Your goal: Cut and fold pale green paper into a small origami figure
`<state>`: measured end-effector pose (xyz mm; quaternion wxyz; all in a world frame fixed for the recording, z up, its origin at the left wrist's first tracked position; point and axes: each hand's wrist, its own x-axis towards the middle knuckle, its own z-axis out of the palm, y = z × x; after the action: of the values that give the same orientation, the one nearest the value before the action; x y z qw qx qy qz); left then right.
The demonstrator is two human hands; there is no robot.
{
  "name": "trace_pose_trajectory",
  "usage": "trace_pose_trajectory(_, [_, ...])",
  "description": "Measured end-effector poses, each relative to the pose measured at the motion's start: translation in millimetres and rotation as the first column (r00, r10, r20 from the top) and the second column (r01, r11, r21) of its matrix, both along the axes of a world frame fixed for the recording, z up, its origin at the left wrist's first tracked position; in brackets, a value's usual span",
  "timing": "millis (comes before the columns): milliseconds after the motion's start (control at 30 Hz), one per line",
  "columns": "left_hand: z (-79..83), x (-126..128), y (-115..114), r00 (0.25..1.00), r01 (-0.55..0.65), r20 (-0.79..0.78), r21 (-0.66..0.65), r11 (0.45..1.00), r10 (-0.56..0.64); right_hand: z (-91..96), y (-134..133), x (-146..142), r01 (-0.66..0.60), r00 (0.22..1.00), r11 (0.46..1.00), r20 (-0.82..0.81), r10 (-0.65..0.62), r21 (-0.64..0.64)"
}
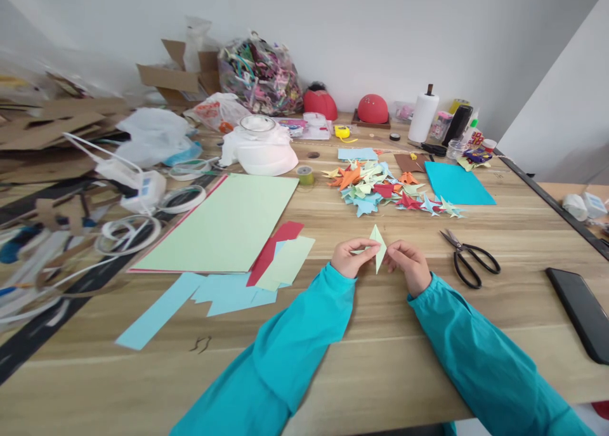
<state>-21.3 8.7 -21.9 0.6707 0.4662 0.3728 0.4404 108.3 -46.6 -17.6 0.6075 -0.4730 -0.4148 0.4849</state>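
Note:
Between my hands is a pale green folded paper (377,249), diamond-shaped with pointed ends and a crease down its middle. My left hand (354,256) pinches it from the left, thumb in front. At its right edge, my right hand (406,263) has thumb and forefinger pressed together; whether a corner of the paper is between them I cannot tell. Beyond the hands lies a heap of folded paper cranes (375,185) in orange, green, blue and red. Black-handled scissors (469,257) rest on the table to the right of my right hand.
Left of my hands lie large green sheets (223,223), with blue paper strips (159,310) and red and green offcuts nearby. A phone (578,312) lies at the right edge. Turquoise paper (459,183) is behind the scissors. Cables and a power strip (143,191) clutter the left.

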Motion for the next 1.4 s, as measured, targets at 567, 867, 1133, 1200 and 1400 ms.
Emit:
trace_pose_trajectory(567, [6.4,-1.7,-2.3,0.999,0.029,-0.046,0.024,0.999,-0.028,-1.3,0.8,0.4,-0.004,1.000,1.000,-0.006,0.004,-0.007])
trace_pose_trajectory(867, [6.8,-1.8,-2.8,0.998,0.023,-0.064,0.045,0.999,-0.020,0.3,1.0,-0.2,0.003,1.000,1.000,0.011,-0.003,-0.008])
trace_pose_trajectory(1133, [13.0,-2.5,-4.4,0.992,0.068,-0.106,0.037,0.997,-0.064,0.5,-0.3,-3.9,0.016,1.000,0.998,0.004,-0.016,0.057])
trace_pose_trajectory(1200, [13.9,-2.0,-4.9,0.992,0.078,-0.100,0.053,0.996,-0.073,1.4,-1.8,-5.5,-0.017,0.998,0.995,0.056,0.012,0.095])
trace_pose_trajectory(1400, [10.8,-4.6,-4.5,0.986,0.137,-0.116,0.145,0.980,-0.121,0.0,-2.1,-5.4,-0.004,0.997,0.992,0.072,-0.006,0.127])
